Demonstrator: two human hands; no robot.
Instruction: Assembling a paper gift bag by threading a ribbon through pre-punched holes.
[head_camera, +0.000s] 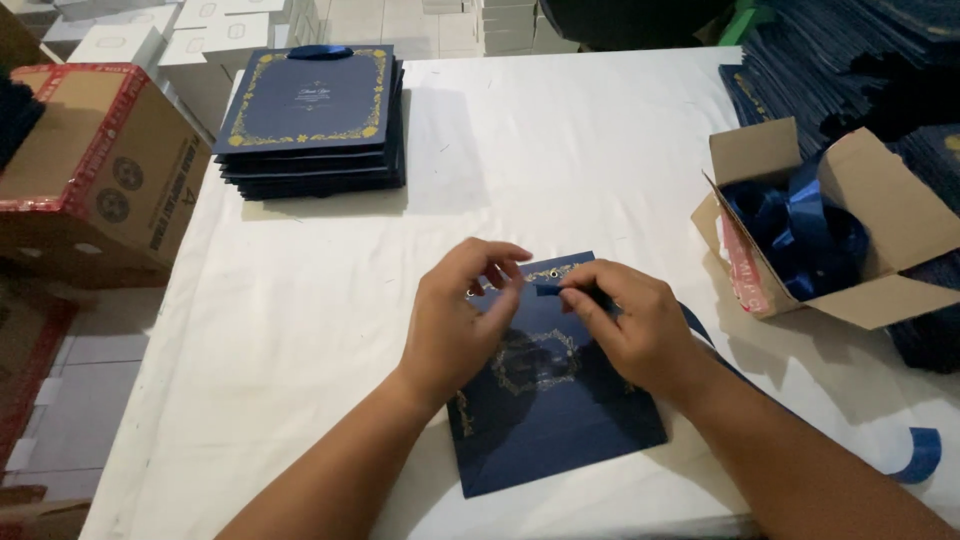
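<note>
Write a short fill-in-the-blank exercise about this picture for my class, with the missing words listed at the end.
1. Both hands, left and right, work at the top edge of a navy ____ printed with gold ornament.
2. The right fingers pinch a blue ____.
3. The stack of finished bags lies on the ____ cloth.
4. The open cardboard ____ at the right holds more ribbon.

Missing words: bag; ribbon; white; box
</note>
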